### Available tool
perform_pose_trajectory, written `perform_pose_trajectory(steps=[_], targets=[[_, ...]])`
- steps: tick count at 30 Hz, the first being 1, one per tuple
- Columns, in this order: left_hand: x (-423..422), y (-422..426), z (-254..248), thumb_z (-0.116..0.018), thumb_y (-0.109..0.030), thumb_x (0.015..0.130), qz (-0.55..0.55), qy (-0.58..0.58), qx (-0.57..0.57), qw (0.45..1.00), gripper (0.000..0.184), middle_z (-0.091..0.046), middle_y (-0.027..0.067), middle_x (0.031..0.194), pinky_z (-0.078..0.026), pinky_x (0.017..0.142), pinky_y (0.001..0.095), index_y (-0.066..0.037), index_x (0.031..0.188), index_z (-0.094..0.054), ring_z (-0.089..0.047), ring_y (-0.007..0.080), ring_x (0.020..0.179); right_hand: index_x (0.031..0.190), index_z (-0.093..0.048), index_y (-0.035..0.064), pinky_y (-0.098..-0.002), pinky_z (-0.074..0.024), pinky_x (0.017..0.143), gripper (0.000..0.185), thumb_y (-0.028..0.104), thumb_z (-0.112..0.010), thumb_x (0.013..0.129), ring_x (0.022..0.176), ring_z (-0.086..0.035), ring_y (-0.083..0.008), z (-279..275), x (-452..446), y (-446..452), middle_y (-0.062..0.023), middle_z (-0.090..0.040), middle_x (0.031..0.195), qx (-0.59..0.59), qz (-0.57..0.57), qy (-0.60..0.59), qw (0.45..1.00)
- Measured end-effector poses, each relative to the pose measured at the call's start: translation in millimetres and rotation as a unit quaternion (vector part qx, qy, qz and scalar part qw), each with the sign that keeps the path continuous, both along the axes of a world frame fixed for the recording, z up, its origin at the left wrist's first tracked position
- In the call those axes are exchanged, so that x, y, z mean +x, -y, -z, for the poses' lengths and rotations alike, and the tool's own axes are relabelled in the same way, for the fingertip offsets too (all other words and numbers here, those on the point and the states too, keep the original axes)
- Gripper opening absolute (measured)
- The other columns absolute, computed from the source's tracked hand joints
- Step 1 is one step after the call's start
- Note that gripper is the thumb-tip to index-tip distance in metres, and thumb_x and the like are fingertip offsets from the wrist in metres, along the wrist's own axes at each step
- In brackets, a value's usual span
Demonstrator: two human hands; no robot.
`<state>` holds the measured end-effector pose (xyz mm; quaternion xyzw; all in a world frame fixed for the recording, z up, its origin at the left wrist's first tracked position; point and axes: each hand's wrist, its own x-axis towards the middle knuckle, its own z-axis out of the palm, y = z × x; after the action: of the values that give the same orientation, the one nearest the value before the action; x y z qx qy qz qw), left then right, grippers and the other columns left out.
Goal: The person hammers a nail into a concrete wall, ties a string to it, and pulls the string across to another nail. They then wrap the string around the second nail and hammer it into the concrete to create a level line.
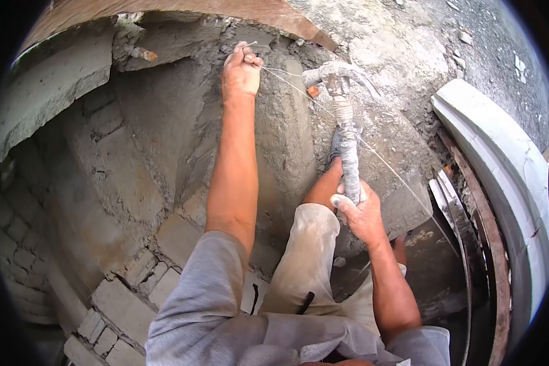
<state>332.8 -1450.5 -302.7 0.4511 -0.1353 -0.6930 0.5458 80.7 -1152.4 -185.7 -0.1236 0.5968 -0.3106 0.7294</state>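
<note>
My left hand (242, 72) is raised at the top centre, its fingers curled round a thin pale string (299, 89) beside the rough cement edge. In my right hand (361, 213) is the wrapped handle of a claw hammer (346, 134), held upright in view with its dusty head away from me. From my left hand the string runs down to the right, passing by the hammer handle, towards the boards at the right.
Grey cement slabs (372, 165) and a brick wall (125, 305) surround my legs. A curved white moulding (500, 146) and narrow boards (454, 207) lie at the right. A brown board (183, 9) crosses the top. Orange brick bits (313, 91) sit near the hammer head.
</note>
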Motion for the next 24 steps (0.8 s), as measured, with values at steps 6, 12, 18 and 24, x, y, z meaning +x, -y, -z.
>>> perform_pose_trajectory(steps=[6,12,18,24], targets=[[0.6,-2.9,-6.8,-0.061,-0.012,0.094,0.019,-0.025,-0.012,0.999,0.024,-0.055,0.0050,0.086,-0.040,0.069,0.0330,0.000,0.114,-0.054,-0.049,0.0145,0.071,0.106,-0.062,0.0010,-0.0316,-0.0484,0.072,0.039,0.031,-0.074,0.084,0.073,-0.058,-0.0162,11.0,17.9,-6.0,-0.0060,-0.062,0.080,-0.079,0.011,-0.019,0.997],[4.7,2.8,-4.0,-0.064,-0.012,0.092,0.061,-0.070,-0.025,0.995,0.024,-0.057,0.0047,0.087,-0.040,0.068,0.0327,-0.001,0.111,-0.056,-0.049,0.0133,0.071,0.113,-0.061,0.0003,-0.0333,-0.0492,0.073,0.042,0.030,-0.072,0.085,0.074,-0.060,-0.0199,6.9,33.9,10.5,-0.0082,-0.063,0.080,-0.114,0.021,-0.057,0.992],[0.5,2.1,-6.7,-0.060,-0.010,0.093,0.013,-0.061,-0.016,0.998,0.023,-0.054,0.0057,0.086,-0.039,0.068,0.0329,0.001,0.112,-0.054,-0.048,0.0144,0.070,0.109,-0.062,0.0005,-0.0314,-0.0483,0.069,0.034,0.027,-0.068,0.089,0.070,-0.059,-0.0173,35.4,43.4,32.2,-0.0068,-0.061,0.076,-0.089,0.034,-0.128,0.987],[2.8,0.6,-2.6,-0.059,-0.009,0.094,0.002,-0.068,-0.011,0.998,0.021,-0.054,0.0060,0.085,-0.039,0.066,0.0330,0.001,0.111,-0.053,-0.047,0.0141,0.068,0.102,-0.052,0.0031,-0.0254,-0.0365,0.041,0.051,0.052,-0.037,0.101,0.045,-0.042,-0.0099,23.5,74.0,40.9,-0.0007,-0.047,0.059,-0.010,0.228,0.106,0.968]])
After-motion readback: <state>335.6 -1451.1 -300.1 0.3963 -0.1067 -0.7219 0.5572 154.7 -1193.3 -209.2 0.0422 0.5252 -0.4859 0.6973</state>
